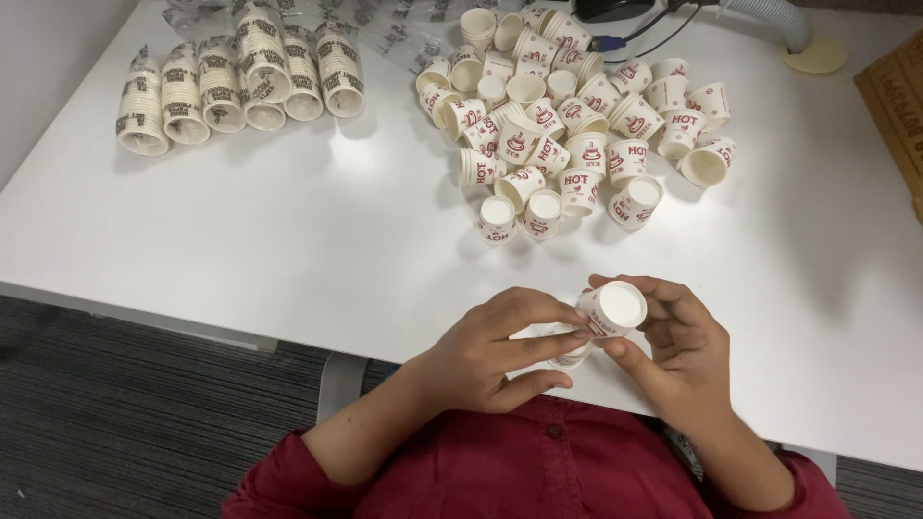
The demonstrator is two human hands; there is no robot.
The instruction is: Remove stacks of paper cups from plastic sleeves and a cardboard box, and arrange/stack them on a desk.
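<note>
- Right hand (673,341) curled around a small paper cup (611,309), base turned up toward the camera, thumb below and fingers over the far side.
- Left hand (495,351) closed lightly, fingertips (577,332) pressed to the cup's side; a second cup (569,354) partly hidden beneath, seemingly nested or just parting from the first — cannot tell which.
- Both held just above the near edge of the white table (288,240).
- Loose heap of matching cups (577,125) well beyond the hands, some upright, some tipped.
- Wrapped sleeves of stacked cups (240,86) lying at the far left.
- Step in hand, as a guess: handling cups one by one, fitting or separating a pair.
- Next move calls for a gentle, even grip; thin walls likely to crumple if squeezed.
</note>
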